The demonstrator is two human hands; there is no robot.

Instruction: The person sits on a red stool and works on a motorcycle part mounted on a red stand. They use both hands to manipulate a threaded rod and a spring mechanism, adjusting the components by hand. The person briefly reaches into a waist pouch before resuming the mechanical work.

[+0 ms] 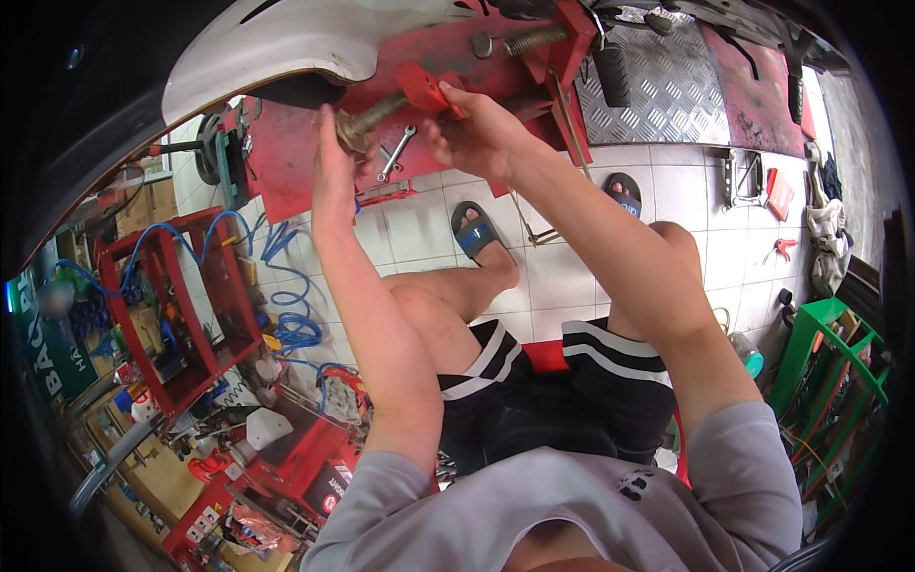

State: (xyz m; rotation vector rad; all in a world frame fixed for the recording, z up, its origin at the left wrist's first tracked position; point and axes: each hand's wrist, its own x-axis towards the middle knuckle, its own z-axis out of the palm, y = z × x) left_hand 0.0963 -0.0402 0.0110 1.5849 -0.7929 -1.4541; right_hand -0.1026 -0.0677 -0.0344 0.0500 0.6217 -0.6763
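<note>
A thick brass-coloured threaded bolt [386,110] runs into a red metal block [419,90] above the red work platform [286,157]. My left hand [334,176] is closed around the bolt's broad round head [351,132], with the fingers partly hidden by it. At the block's right side is my right hand [483,141]; its thumb lies on the edge of the block and its other fingers curl loosely below. Just under the bolt, a combination wrench [397,153] rests on the platform. A second coarse threaded bolt [534,39] sits in a red bracket [572,43] farther right.
White vehicle bodywork [276,48] hangs over the far left. Coiled blue air hose [295,329] and a red tool cart [181,315] stand left. Diamond-plate metal [658,95] lies far right, a green rack [824,353] nearer right. My sandalled feet are on the tiles [562,276].
</note>
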